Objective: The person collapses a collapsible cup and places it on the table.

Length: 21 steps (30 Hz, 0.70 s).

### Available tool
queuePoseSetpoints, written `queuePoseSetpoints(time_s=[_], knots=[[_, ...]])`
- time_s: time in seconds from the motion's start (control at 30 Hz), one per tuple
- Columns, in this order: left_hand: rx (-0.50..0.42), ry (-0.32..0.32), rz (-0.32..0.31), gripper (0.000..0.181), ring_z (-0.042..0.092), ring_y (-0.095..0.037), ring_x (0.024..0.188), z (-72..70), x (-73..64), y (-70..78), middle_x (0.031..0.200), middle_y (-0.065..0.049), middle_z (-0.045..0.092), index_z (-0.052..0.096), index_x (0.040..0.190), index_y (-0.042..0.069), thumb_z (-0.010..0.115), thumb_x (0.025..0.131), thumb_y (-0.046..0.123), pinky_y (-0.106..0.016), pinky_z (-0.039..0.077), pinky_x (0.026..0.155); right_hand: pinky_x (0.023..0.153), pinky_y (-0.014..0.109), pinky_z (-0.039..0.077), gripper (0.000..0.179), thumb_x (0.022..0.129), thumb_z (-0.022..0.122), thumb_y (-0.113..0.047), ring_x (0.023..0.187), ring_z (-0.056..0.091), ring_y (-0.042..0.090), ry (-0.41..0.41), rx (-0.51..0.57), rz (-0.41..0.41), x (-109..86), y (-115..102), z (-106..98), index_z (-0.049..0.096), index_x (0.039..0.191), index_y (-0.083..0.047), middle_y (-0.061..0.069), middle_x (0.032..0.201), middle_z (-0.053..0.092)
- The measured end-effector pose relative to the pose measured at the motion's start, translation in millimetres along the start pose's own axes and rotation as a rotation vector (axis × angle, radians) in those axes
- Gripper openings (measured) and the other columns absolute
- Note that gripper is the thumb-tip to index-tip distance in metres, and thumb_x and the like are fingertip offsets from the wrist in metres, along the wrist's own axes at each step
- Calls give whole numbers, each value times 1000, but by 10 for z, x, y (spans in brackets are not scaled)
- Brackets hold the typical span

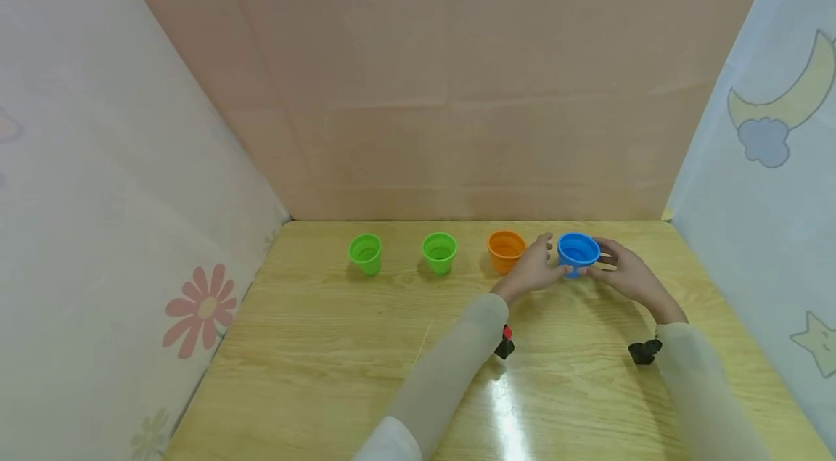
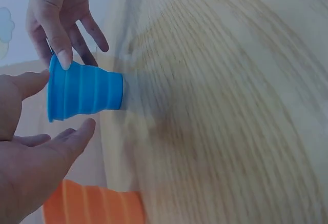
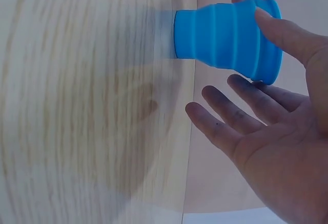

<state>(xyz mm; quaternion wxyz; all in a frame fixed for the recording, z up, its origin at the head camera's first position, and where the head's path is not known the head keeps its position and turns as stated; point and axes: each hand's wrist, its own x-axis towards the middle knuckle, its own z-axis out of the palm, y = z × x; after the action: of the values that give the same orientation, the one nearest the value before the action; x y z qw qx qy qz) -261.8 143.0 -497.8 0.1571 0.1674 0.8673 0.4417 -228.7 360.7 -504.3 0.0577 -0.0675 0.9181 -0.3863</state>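
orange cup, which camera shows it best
The head view: it shows the orange cup's open rim and most of its body. The left wrist view shows only part of its ribbed side, cut off at the bottom edge. The right wrist view does not show it.
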Motion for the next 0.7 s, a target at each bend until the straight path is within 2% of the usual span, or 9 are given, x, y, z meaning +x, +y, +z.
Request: queuePoseSetpoints(time_s=[0.1, 0.33, 0.53, 0.7], knots=[[-54, -2, 7, 77, 58, -18, 142, 20, 24, -52, 161, 1, 52, 34, 163, 22, 74, 99, 37, -36, 57, 112, 104, 71, 52, 85, 104, 68, -36, 139, 43, 66, 1, 1, -1, -4, 6, 2, 24, 161, 10, 42, 160, 33], [-21, 3, 74, 74, 56, -16, 145, 93, 116, -162, 161, 2, 52, 36, 162, 19, 72, 100, 40, -31, 55, 114, 105, 72, 51, 87, 104, 67, -38, 140, 41, 65, -9, 20, 7, 12, 39, 6, 22, 162, 9, 41, 161, 32], [-44, 34, 31, 82, 57, -13, 143, 163, 154, -140, 162, 6, 51, 36, 162, 22, 76, 95, 48, -33, 55, 113, 103, 70, 54, 84, 105, 66, -33, 141, 42, 64, -11, 53, 5, 22, 50, 3, 21, 163, 8, 42, 160, 33], [-120, 51, 17, 74, 61, -16, 139, 190, 149, -62, 159, 6, 54, 43, 159, 22, 78, 95, 40, -31, 58, 108, 103, 69, 54, 83, 106, 65, -33, 140, 44, 63, -16, 63, 3, 35, 67, 4, 21, 163, 8, 42, 160, 34]])
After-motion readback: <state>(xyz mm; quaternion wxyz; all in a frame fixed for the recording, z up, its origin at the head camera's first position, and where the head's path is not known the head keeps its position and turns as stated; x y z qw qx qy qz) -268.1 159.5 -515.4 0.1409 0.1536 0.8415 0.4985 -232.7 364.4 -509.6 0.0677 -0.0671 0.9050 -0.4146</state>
